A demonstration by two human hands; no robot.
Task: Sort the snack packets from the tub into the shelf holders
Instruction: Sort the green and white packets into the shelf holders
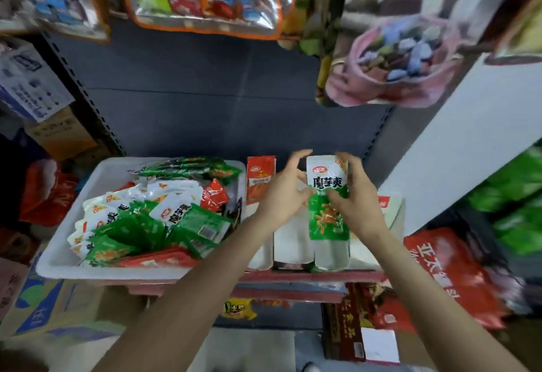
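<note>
placing step: right hand (356, 195) is pinching a green-and-white packet (328, 195) upright, just right of the tub (73, 266), over the clear holders (293, 242). left hand (283, 193) is steadying, fingers spread (contact unclear). next move is calling for lowering it into a matching holder.

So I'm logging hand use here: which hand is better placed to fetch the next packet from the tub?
Probably the left hand: it is nearer the white tub and its fingers look loose, while the right hand pinches the green-and-white packet over the holders.
</note>
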